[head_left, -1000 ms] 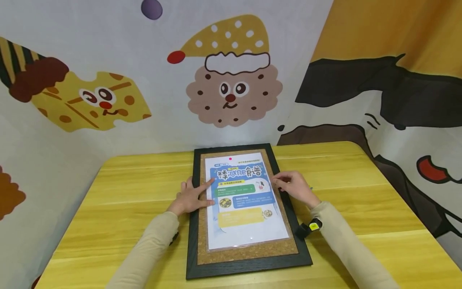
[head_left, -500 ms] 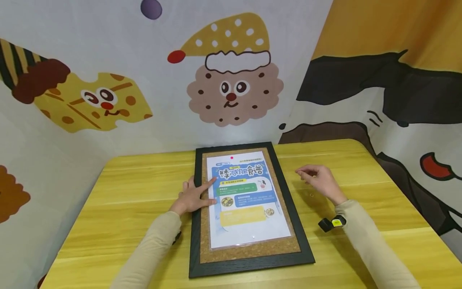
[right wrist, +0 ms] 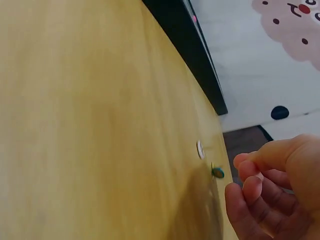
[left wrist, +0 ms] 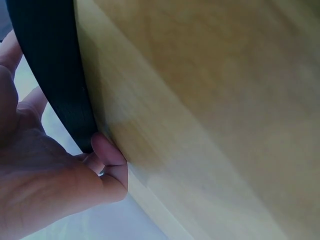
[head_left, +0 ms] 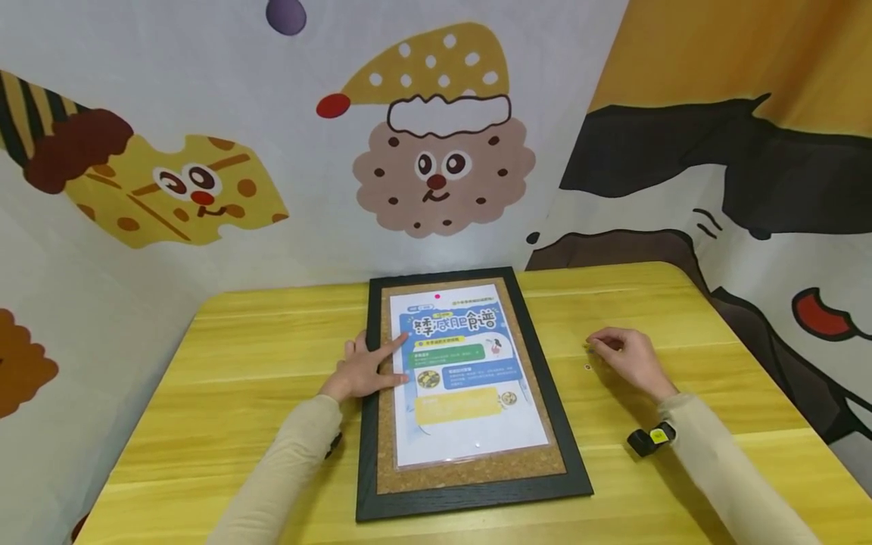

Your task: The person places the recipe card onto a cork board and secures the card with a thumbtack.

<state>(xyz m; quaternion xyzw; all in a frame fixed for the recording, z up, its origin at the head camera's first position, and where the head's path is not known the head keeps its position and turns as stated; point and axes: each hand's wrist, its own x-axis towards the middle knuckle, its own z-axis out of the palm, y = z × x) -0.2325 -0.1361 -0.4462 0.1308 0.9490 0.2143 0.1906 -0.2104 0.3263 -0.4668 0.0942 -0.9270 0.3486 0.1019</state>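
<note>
My left hand (head_left: 357, 371) is spread at the left side of a framed cork board (head_left: 470, 484), its thumb and a finger resting on the printed sheet (head_left: 443, 446). In the left wrist view the little finger of that hand (left wrist: 55, 170) lies against the black frame (left wrist: 55, 70). A pink round tack (head_left: 437, 297) sits at the sheet's top edge. To the right of the board, my right hand (head_left: 633, 359) is low over the table, fingertips beside small tacks. Its fingers (right wrist: 255, 162) are loosely bent and nothing shows between them. A teal tack (right wrist: 218, 172) and a white disc (right wrist: 200, 149) lie nearby.
The board lies flat on a yellow wood-grain table (head_left: 252, 424) that meets a cloth wall (head_left: 306, 257) printed with cartoon figures. A black wrist camera (head_left: 643, 441) is strapped to my right forearm.
My right hand has left the sheet's right edge and moved right to the small tacks on the table. The left hand stays in place on the board.
</note>
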